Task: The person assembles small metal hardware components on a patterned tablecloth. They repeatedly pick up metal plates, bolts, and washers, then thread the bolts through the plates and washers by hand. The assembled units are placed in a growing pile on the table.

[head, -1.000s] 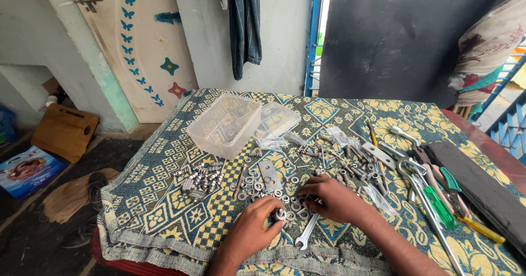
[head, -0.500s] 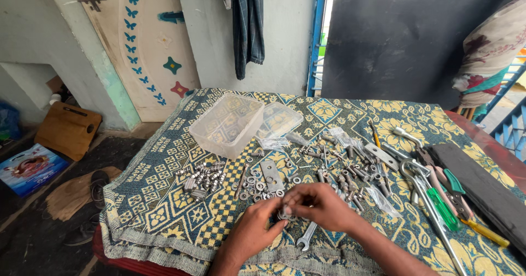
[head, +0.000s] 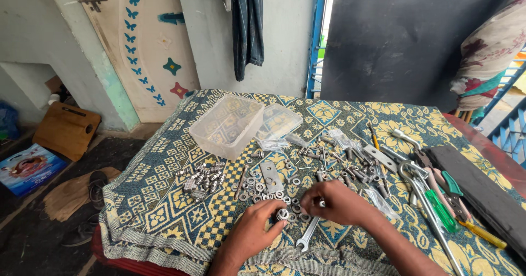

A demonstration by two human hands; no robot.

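Near the front edge of the patterned cloth [head: 164, 199], the left hand [head: 257, 229] pinches a small metal washer [head: 283, 214] at its fingertips, while the right hand [head: 337, 202] curls over the loose washers; whether it grips one I cannot tell. Just under the hands lies a steel spanner [head: 308, 233], its long axis running near-left to far-right, open end toward the near edge. Farther left sits a heap of shiny bolts [head: 201, 178]. Beyond stands a clear plastic box [head: 227, 125]; to the right lie pliers [head: 438, 180] and a green-handled screwdriver [head: 438, 210]
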